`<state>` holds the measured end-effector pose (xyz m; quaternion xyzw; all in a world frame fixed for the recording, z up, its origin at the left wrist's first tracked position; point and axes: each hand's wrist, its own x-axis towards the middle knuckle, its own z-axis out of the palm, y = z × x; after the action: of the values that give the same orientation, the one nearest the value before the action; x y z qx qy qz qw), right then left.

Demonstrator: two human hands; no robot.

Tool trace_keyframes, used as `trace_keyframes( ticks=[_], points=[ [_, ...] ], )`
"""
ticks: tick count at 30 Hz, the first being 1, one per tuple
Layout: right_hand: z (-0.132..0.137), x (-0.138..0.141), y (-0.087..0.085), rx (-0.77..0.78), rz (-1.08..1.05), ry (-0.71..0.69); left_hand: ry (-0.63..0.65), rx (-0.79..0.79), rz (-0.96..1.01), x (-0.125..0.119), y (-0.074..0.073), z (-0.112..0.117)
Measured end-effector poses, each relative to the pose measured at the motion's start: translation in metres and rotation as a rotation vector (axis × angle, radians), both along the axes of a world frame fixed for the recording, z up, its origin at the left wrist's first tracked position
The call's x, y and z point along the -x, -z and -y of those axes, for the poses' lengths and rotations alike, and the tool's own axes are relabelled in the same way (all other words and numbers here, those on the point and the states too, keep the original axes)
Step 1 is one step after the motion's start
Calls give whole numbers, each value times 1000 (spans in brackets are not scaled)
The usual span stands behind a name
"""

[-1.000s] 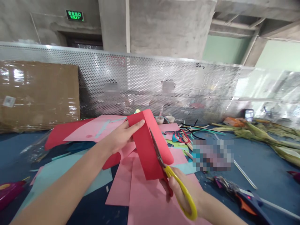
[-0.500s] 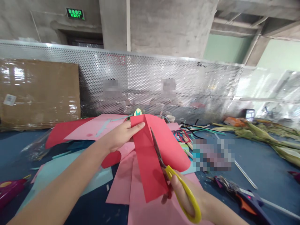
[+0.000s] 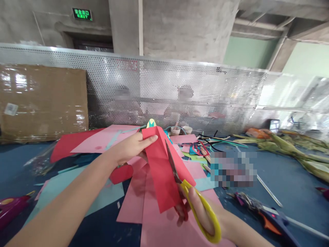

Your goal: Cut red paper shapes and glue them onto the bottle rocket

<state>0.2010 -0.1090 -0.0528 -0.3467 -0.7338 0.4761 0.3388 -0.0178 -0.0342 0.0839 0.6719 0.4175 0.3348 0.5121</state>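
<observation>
My left hand (image 3: 135, 144) is closed on the upper left edge of a folded sheet of red paper (image 3: 161, 175), its thumb lying on the front face. The fingers behind the paper are hidden. In my right hand (image 3: 203, 209) is a pair of scissors (image 3: 173, 168) with a yellow handle loop and a red one. Their dark blade points up and away along the fold, over the red sheet. Beneath the red paper lie pink paper sheets (image 3: 159, 230), and a light blue sheet (image 3: 105, 202) is spread to the left.
A glue gun (image 3: 269, 216) with an orange trigger lies at right, a purple one (image 3: 12, 207) at far left. Corn husks (image 3: 285, 151) and paper scraps lie farther back. A perforated metal screen (image 3: 159, 82) and a cardboard sheet (image 3: 43, 103) stand behind the table.
The right-hand part of the red sheet has swung inward, uncovering pink and green scraps and small cups behind it. My left hand has barely shifted; the scissors stay nearly in place.
</observation>
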Motion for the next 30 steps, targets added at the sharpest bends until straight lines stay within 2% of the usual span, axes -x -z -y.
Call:
trace_keyframes(
  ticks=[4, 11, 17, 22, 30],
  points=[
    [-1, 1, 2, -4, -66, 23, 36, 28, 33, 1, 0, -1],
    [1, -2, 5, -56, -24, 94, 22, 2, 12, 1, -3, 2],
    [0, 0, 10, -79, -69, 93, 29, -1, 15, 1, -4, 2],
    [0, 4, 9, -27, -157, 65, 44, -9, 22, 1, -3, 2],
    [1, 4, 4, -14, -50, 91, 39, -7, 47, 1, -4, 3]
  ],
)
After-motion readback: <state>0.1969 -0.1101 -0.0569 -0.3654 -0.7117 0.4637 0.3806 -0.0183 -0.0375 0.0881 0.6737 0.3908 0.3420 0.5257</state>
